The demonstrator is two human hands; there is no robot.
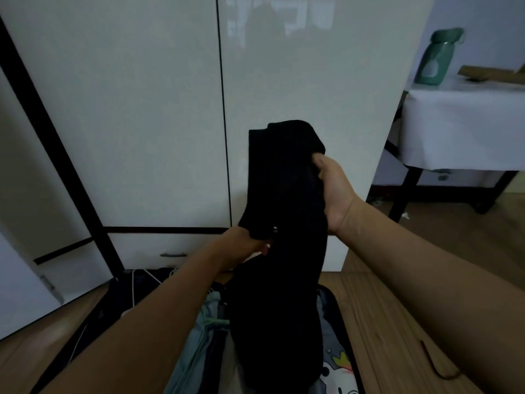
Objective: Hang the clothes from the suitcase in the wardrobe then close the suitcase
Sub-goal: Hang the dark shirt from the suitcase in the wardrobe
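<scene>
Head view: we see our left hand (245, 248) pinching the lower edge of a black garment (284, 223), fingers mostly hidden under the cloth. The garment hangs above the open suitcase (341, 322), in front of the shut wardrobe (142, 109). Our right hand (335, 189) curls round its upper fold. It looks soft, light and floppy; we judge the shoulders the best hold.
</scene>
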